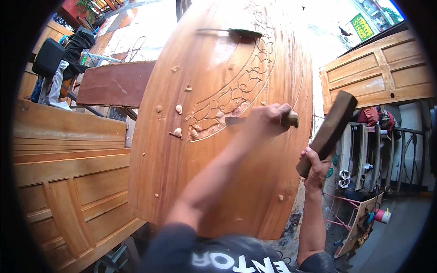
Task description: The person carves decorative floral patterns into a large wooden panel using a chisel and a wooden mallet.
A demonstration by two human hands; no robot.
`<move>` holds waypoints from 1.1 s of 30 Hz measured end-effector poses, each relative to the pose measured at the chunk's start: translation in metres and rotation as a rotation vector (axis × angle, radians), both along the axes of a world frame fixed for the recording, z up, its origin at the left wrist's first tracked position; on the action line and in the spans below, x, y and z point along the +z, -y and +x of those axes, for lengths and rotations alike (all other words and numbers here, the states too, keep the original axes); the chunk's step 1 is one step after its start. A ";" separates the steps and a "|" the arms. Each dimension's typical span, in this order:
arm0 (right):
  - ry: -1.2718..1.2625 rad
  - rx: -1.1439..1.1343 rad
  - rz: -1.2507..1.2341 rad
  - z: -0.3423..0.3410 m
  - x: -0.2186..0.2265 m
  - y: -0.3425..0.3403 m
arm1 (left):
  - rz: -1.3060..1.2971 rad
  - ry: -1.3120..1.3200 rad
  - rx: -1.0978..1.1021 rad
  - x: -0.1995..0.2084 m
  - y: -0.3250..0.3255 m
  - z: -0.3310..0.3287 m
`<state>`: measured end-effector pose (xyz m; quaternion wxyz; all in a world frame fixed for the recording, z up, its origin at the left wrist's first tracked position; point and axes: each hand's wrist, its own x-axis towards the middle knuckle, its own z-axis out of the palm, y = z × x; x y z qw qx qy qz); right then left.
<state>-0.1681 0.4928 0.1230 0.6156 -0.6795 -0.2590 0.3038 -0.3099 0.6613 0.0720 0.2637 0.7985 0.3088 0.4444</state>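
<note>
A large wooden door panel [182, 173] lies in front of me, with a curved band of carved leaves and petals [236, 94]. Over the lower end of this carving, my left hand [268, 119] is closed round a chisel [290, 120]. Its wooden handle end points right and its flat blade points left; some of the hand is smeared by motion. To the right, my right hand [315, 167] grips the lower part of a thick wooden block [334, 125], which is raised at a tilt beside the panel's edge. Curled wood chips [176, 132] lie around the carving's left end.
Farther up the panel rests a dark, slim tool [246, 33]. Panelled doors stand at the left [100, 195] and the far right [378, 68]. A reddish-brown board [116, 84] juts beside the panel. A small stand with tools [364, 223] is at the lower right.
</note>
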 end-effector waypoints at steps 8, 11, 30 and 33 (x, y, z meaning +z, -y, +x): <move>-0.011 -0.323 0.108 0.006 0.012 0.014 | 0.079 0.045 -0.074 -0.010 0.003 -0.001; 0.463 -0.121 -0.270 -0.016 -0.036 0.042 | 0.107 0.048 -0.099 -0.008 0.003 -0.003; -0.100 -0.581 -0.053 -0.100 -0.014 0.032 | 0.177 -0.058 -0.350 -0.003 0.010 -0.032; 0.511 -0.048 -0.160 -0.096 -0.019 0.036 | 0.183 -0.070 -0.363 0.000 0.009 -0.039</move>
